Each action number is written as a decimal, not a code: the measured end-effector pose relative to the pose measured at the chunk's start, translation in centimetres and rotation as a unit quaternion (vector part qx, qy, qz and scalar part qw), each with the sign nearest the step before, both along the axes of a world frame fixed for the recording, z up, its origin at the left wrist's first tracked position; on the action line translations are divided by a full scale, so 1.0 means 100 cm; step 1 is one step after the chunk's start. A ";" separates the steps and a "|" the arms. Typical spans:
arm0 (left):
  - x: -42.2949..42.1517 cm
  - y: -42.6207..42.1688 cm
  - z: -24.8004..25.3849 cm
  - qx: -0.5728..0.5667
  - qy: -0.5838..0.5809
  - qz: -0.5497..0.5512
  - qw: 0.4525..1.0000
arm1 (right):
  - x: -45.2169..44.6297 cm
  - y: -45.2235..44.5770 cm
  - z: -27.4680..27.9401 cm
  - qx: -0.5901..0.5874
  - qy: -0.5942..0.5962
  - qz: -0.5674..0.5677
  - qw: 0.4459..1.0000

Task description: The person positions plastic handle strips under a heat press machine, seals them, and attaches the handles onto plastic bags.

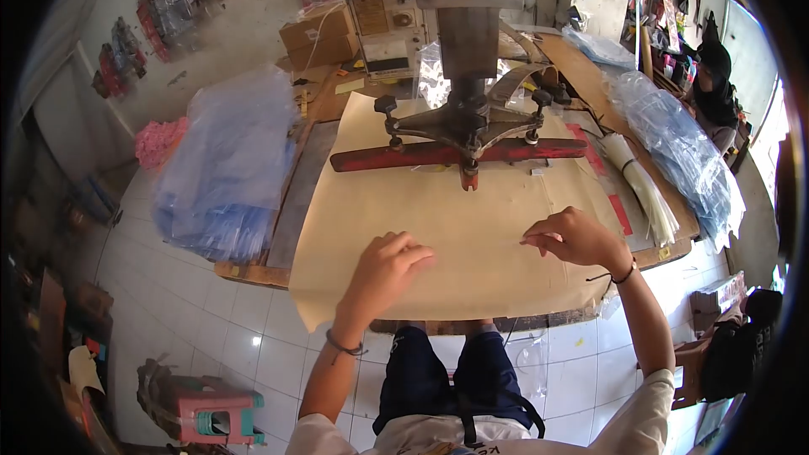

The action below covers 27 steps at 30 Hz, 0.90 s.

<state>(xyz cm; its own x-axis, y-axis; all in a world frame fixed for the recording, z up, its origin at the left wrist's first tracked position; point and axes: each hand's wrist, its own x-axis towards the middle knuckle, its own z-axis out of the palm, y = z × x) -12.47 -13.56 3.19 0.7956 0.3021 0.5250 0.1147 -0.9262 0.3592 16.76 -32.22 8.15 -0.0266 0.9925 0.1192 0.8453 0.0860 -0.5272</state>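
Observation:
My left hand (388, 274) hovers over the left front of a large tan sheet (472, 278) on the work table. Its fingers are curled and pressed together toward the right. To the right, my right hand (577, 238) is closed in a pinch pointing left, above the same sheet. Whatever lies in either pinch is too thin or hidden to make out. Beyond both hands stands a press (468, 42) with a dark metal column and a spider-shaped bracket. Under the bracket runs a red bar (371, 157), close above the sheet.
Stacked clear-blue plastic bags (223, 160) lie at the left, more wrapped plastic (674, 143) at the right. A bundle of pale strips (640, 181) rests near the right edge. Behind are a control box (389, 34) and a cardboard box (318, 38). A pink-green stool (221, 414) stands on the floor.

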 end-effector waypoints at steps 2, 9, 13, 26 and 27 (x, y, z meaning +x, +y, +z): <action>-0.001 0.017 -0.010 -0.003 0.013 -0.004 1.000 | 0.011 0.010 -0.022 0.040 0.003 -0.022 0.999; 0.002 0.009 -0.012 -0.024 0.031 0.043 0.998 | 0.012 0.015 -0.047 0.120 0.026 -0.066 0.990; 0.001 0.010 -0.012 -0.040 0.044 0.045 0.997 | 0.013 0.014 -0.047 0.121 0.021 -0.060 0.991; 0.012 0.005 0.000 -0.035 0.031 0.054 0.997 | 0.007 0.010 -0.048 0.141 -0.037 -0.078 0.986; 0.016 0.006 0.002 -0.028 0.034 0.044 0.998 | 0.008 0.011 -0.049 0.153 -0.039 -0.076 0.985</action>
